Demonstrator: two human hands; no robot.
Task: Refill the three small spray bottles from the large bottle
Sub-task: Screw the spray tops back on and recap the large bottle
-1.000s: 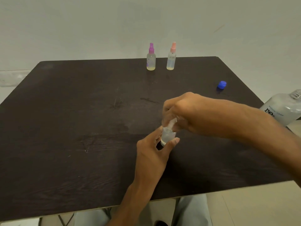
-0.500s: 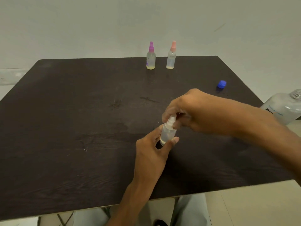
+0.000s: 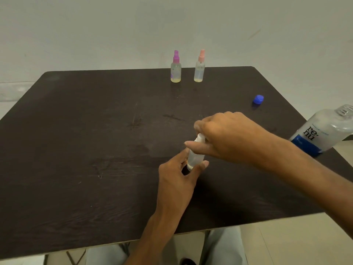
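Observation:
A small clear spray bottle [image 3: 194,159] with a white top stands on the dark table [image 3: 95,150] near its middle. My left hand [image 3: 177,176] grips the bottle's base between thumb and fingers. My right hand [image 3: 227,136] is closed over its white spray top from the right. At the table's far edge stand a purple-topped spray bottle [image 3: 175,70] and a pink-topped spray bottle [image 3: 199,69], both upright. The large clear bottle [image 3: 322,131] with a blue label stands uncapped at the right edge, partly behind my right forearm.
A blue cap [image 3: 258,99] lies on the table at the right, apart from the large bottle. A pale wall [image 3: 133,25] rises behind the table. My legs [image 3: 223,247] show below the near edge.
My right hand has shifted slightly on the white top, with the thumb now pointing left across it. The left hand and the small bottle stay in place.

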